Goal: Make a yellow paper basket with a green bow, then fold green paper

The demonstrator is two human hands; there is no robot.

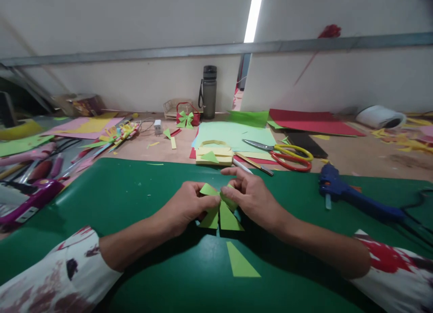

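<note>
Between my two hands is a light green paper bow (230,216), its two tails spreading down toward me. My left hand (189,202) pinches its left side between thumb and fingers. On the other side my right hand (252,195) grips the right loop, thumb pressed near the centre and index finger stretched out to the left. A loose green paper piece (241,262), slanted on one side, lies on the green mat (152,268) below the bow. Just beyond my hands sits a small pale yellow paper basket (214,154) with a green scrap on it.
Scissors (291,155), a utility knife (255,163) and paper sheets (233,135) lie behind the mat. A blue glue gun (352,195) rests at right, its cord trailing. A dark bottle (209,94) and a red basket with a green bow (187,117) stand near the wall. Tools crowd the left.
</note>
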